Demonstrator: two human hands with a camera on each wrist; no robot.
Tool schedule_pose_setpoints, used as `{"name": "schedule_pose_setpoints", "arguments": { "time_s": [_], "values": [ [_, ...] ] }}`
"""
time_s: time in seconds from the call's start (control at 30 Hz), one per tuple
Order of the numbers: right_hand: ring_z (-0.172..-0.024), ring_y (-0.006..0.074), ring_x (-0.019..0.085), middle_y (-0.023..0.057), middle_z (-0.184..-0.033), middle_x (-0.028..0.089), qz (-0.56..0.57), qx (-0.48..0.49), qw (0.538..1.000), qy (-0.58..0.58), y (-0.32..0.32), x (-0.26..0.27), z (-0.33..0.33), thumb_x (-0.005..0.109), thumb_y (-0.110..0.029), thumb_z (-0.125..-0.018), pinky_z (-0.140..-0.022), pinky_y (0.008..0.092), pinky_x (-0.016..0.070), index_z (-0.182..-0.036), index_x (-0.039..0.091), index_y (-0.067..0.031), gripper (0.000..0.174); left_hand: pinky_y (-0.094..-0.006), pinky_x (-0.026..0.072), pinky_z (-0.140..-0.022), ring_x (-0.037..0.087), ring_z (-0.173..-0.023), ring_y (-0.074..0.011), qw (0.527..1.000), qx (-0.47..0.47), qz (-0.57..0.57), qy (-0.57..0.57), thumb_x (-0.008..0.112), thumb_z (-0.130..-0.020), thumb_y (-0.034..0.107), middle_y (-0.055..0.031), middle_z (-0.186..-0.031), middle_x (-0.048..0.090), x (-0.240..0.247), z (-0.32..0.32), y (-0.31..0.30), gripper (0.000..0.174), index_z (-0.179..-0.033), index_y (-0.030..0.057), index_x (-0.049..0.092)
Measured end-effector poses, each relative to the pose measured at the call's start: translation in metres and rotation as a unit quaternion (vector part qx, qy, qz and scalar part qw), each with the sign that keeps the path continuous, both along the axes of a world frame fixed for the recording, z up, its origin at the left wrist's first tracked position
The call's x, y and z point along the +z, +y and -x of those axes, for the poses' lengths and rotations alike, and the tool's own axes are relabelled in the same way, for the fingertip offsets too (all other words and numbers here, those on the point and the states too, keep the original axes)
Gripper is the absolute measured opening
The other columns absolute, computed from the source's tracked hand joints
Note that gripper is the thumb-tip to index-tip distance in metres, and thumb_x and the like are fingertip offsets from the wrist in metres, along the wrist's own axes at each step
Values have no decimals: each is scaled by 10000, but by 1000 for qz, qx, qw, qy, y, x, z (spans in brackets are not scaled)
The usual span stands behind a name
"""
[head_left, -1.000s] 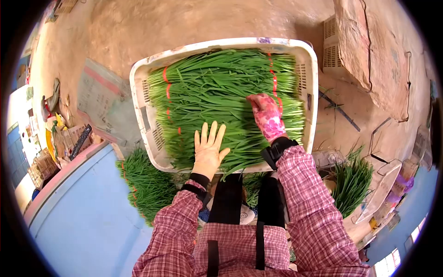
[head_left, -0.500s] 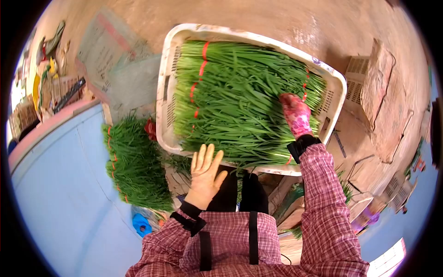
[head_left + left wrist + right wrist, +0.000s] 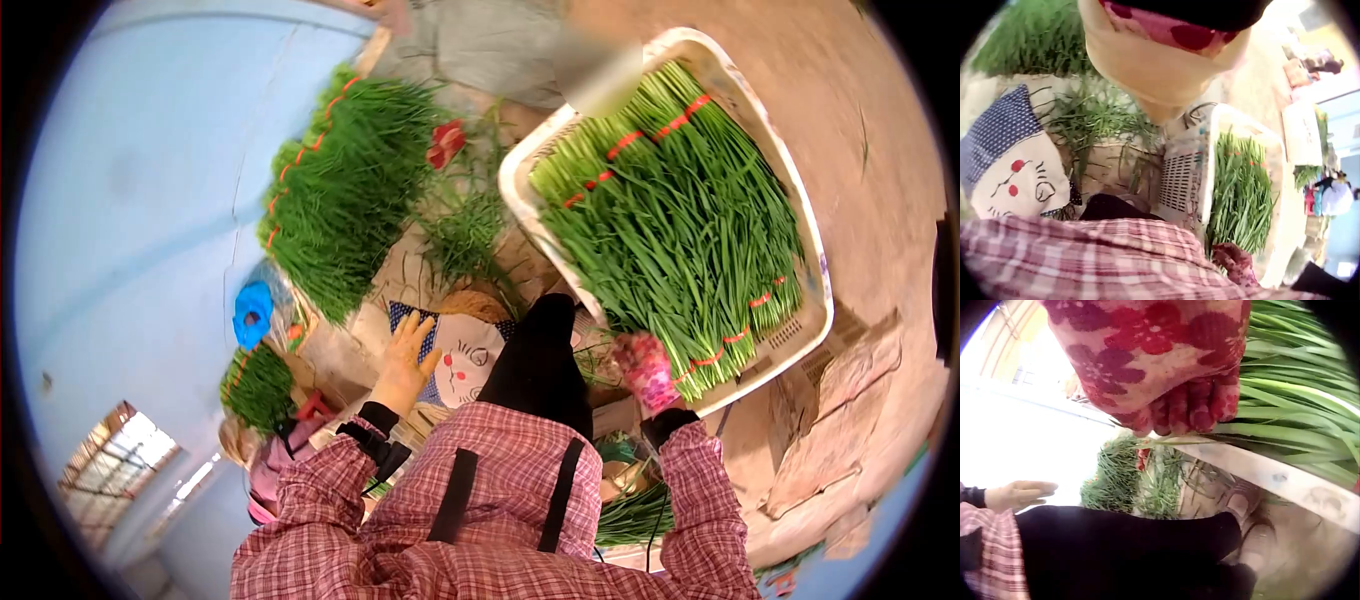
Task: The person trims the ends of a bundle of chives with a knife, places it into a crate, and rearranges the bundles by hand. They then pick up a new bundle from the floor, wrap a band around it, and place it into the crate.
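My right hand (image 3: 648, 372), in a pink floral glove, is at the near edge of a white plastic crate (image 3: 822, 270). The right wrist view shows its fingers (image 3: 1200, 409) curled, with a thin garlic chive blade (image 3: 1175, 442) pinched at their tips. Filling the crate are bundles of green garlic chives (image 3: 670, 230), bound with red bands near both ends. Over a cat-face cushion (image 3: 468, 362) my left hand (image 3: 402, 368), in a cream glove, hangs with fingers spread and holds nothing.
More banded chives (image 3: 345, 190) lie left against the light blue wall (image 3: 150, 200). Loose blades (image 3: 465, 235) and a red cloth-like piece (image 3: 446, 143) are on the floor beside them. A blue round object (image 3: 252, 314) is farther left. Cardboard (image 3: 835, 410) lies beyond the crate's right side.
The view has swung left, so the crate now sits at upper right. My left hand has drawn back from the chives to above the cushion. My right hand has come to the crate's near edge.
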State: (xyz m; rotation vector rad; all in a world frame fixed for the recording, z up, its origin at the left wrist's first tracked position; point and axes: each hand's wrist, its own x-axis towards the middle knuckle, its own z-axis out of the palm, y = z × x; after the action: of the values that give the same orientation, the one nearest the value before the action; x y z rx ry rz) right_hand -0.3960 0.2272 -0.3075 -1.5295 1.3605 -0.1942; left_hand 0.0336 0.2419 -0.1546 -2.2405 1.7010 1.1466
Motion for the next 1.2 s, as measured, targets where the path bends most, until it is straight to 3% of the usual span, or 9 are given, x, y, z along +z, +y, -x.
{"name": "schedule_pose_setpoints", "arguments": {
  "time_s": [0.07,0.1,0.27,0.33,0.5,0.7,0.8,0.93,1.2],
  "values": [
    [-1017,373,629,175,-1075,669,43,-61,997,-15,-24,-14,-5,712,-217,-889,-899,458,510,-1163,679,-57,319,-476,350,-1165,387,-1425,-432,999,37,-31,-13,701,-922,208,-268,-1534,416,9,-13,45,563,-1433,48,526],
    [-1068,394,614,212,-1138,660,-106,-155,982,-10,-43,-18,-15,690,-206,-919,-927,450,499,-1231,635,-22,367,-475,351,-1165,392,-1423,-429,997,56,-50,-17,692,-930,225,-266,-1533,418,11,-17,60,561,-1435,49,524],
    [-1258,454,526,290,-1353,567,-56,19,987,151,-42,-28,-25,612,-355,-965,-1067,481,432,-1441,506,-51,575,-464,360,-1162,405,-1419,-408,982,152,-102,-41,647,-965,280,-260,-1542,412,56,-23,165,538,-1440,62,521],
    [-1277,442,518,274,-1361,572,-53,3,988,148,-46,-19,-27,592,-339,-980,-1072,485,424,-1438,515,-60,543,-454,370,-1153,416,-1414,-400,968,208,-135,-39,627,-977,292,-249,-1537,425,70,-22,186,520,-1431,59,528],
    [-896,422,675,230,-953,700,54,26,982,182,-33,-2,-31,523,-301,-1014,-793,490,538,-1014,706,-55,307,-424,373,-1160,436,-1409,-369,949,273,-159,-13,596,-997,288,-204,-1546,439,116,-15,198,523,-1455,52,508],
    [-994,402,676,212,-1061,717,-12,2,994,110,-26,-5,-36,578,-303,-969,-871,450,533,-1091,717,-41,320,-409,404,-1137,496,-1363,-355,949,283,-133,46,529,-1019,157,-193,-1503,498,74,-58,253,432,-1441,65,532],
    [-951,422,674,229,-1017,709,-51,23,988,142,-40,-4,-56,537,-311,-1005,-832,467,532,-1058,718,-52,320,-417,413,-1122,508,-1343,-364,896,400,-183,61,523,-1009,139,-204,-1460,536,103,-77,208,438,-1440,59,531],
    [-1001,416,672,223,-1048,713,-59,40,990,118,-53,-4,-95,587,-286,-988,-851,453,536,-1092,731,-84,269,-408,423,-1107,514,-1339,-358,951,252,-179,-8,546,-1008,187,-210,-1450,542,74,-132,209,460,-1445,45,522],
    [-956,396,689,207,-989,725,-48,83,976,194,-98,30,-240,617,-273,-972,-832,450,542,-1074,730,-77,247,-417,405,-1129,492,-1355,-369,960,271,-63,38,635,-984,242,-204,-1459,536,-5,-306,103,513,-1434,24,521]
  ]
}}
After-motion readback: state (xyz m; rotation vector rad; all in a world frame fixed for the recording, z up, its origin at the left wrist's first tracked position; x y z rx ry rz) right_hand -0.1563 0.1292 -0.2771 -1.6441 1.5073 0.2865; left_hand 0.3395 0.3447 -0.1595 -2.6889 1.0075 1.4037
